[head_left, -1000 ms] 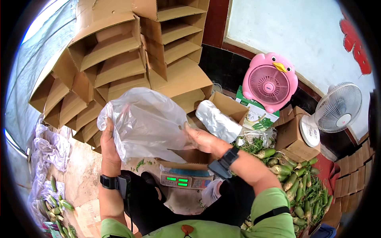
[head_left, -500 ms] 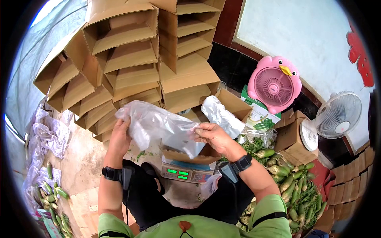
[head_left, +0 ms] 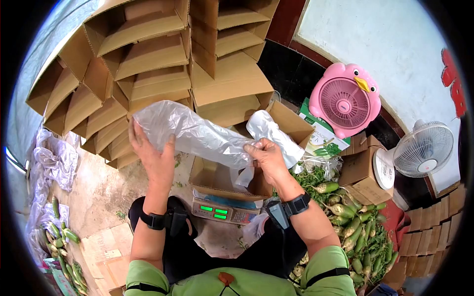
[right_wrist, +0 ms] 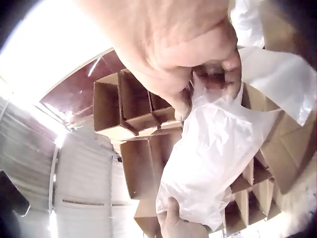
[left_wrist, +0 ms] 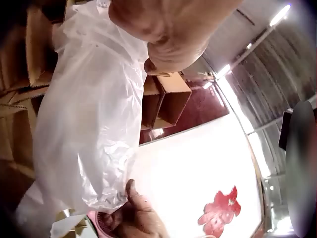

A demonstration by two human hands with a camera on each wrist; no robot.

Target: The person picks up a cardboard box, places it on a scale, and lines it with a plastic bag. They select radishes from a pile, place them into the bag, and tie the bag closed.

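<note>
A clear plastic bag (head_left: 190,133) stretches between both hands over an open cardboard box (head_left: 210,180). My left hand (head_left: 155,155) holds its left end, the thumb on the near side and the fingers at the far left edge. At the other end my right hand (head_left: 269,160) pinches the gathered plastic between thumb and fingers, and a loose flap hangs below. In the right wrist view the bag (right_wrist: 213,153) runs down from the right hand (right_wrist: 193,54) to the left hand (right_wrist: 181,225). The box sits on a scale (head_left: 219,211) with lit green displays.
Stacked open cardboard boxes (head_left: 148,54) rise behind the hands. A roll of plastic bags (head_left: 271,133) lies in a box to the right. Green radishes (head_left: 353,224) are heaped on the right, beside a pink fan (head_left: 343,101) and a white fan (head_left: 424,153). More radishes (head_left: 61,241) lie far left.
The bag was puffed wide a second ago, then crumpled; now it is drawn out long between the hands. My left hand has spread its fingers and thumb apart at its end.
</note>
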